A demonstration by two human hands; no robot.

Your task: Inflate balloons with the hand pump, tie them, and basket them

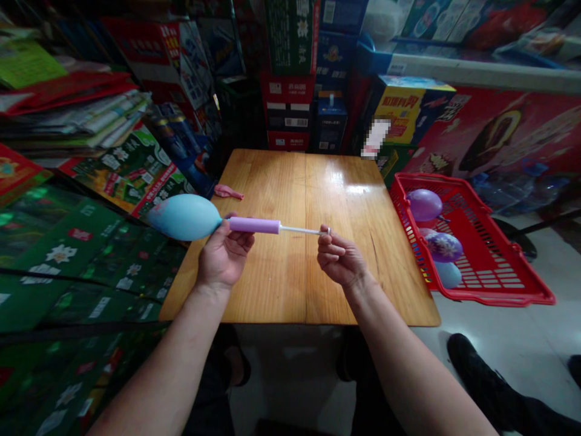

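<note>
A blue balloon [185, 217], partly inflated, is fitted on the nozzle end of a purple hand pump [255, 225]. My left hand [226, 251] is closed around the joint where the balloon's neck meets the pump barrel. With my right hand [340, 257] I grip the end of the pump's white rod, which is drawn well out of the barrel. The pump is held level above the wooden table [290, 290]. A flat pink balloon [228, 192] lies near the table's far left edge.
Right of the table stands a red basket [492, 266] holding several inflated balloons, among them a purple one [424, 204]. Green cartons [68, 260] crowd the left side. Stacked boxes [290, 103] stand behind the table. Another person's shoe [476, 369] is on the floor at right.
</note>
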